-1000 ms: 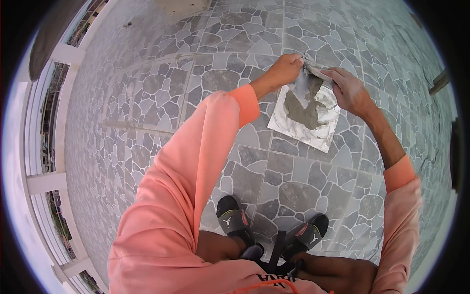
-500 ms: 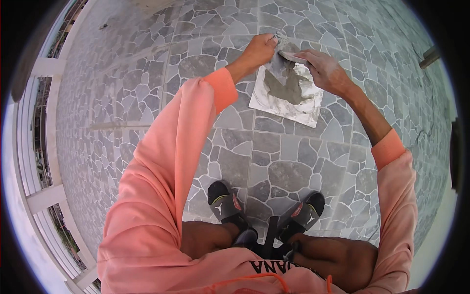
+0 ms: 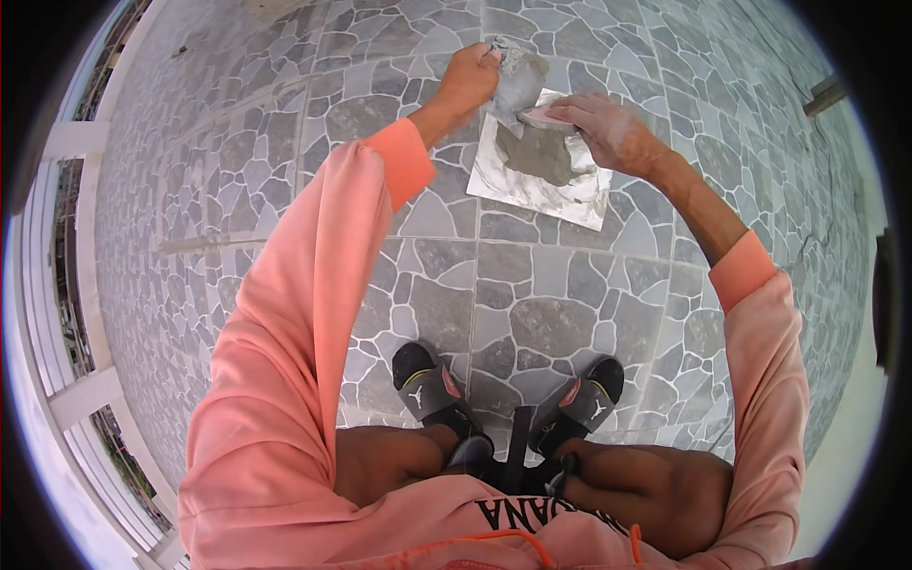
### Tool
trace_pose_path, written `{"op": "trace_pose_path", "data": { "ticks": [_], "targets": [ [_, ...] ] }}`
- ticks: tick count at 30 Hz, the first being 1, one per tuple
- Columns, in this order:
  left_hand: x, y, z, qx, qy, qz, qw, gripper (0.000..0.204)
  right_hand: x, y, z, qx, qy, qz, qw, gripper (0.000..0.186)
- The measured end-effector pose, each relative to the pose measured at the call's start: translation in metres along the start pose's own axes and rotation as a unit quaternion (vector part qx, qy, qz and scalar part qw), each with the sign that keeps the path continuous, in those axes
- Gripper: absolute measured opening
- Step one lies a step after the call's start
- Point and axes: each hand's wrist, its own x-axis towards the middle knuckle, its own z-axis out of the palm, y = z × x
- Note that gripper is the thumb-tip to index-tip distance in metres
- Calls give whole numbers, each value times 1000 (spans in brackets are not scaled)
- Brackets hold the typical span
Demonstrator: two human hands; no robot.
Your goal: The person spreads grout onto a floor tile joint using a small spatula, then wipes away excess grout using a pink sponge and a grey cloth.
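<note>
A white, square-cornered board (image 3: 581,207) lies on the floor ahead of me, with a patch of wet grey mortar (image 3: 543,157) spread on its middle. At the board's far left edge, my left hand (image 3: 473,78) is closed on a grey-smeared, roughly triangular sheet (image 3: 519,87); whether it is a bag or a blade I cannot tell. Dusty with grey, my right hand (image 3: 613,131) grips a flat, pale scraper (image 3: 547,117) over the far part of the board. The scraper's tip is close to the lower end of the sheet.
Stone-patterned grey tiles (image 3: 560,323) cover the floor. My feet in grey slides (image 3: 429,391) stand near the lower middle. A white railing (image 3: 81,399) runs along the left side. At the far right are a dark bar end (image 3: 825,95) and a thin cable (image 3: 822,233).
Both hands have shifted slightly left in view. My left hand has drawn away from the right, so more of the smeared sheet shows between them. The mortar patch looks flatter.
</note>
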Motion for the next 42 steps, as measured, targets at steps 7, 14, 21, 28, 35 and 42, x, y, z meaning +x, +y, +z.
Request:
{"op": "trace_pose_path", "data": {
  "ticks": [7,14,21,28,35,42],
  "targets": [
    [14,9,-17,129,49,96,986,25,-27,3,26,7,-72,15,997,34],
    [-7,6,-23,149,50,97,983,28,-16,-8,14,71,-112,277,952,23],
    [-37,34,21,305,33,23,951,41,-16,3,16,261,-68,453,850,30],
    [-53,30,55,330,-11,57,942,40,5,-13,11,361,-19,504,784,31],
    [-58,25,77,310,-27,81,947,39,13,-14,9,381,-15,536,753,32],
    [-56,13,58,331,-55,27,942,39,12,-18,-4,395,-13,510,764,33]
  ]
}}
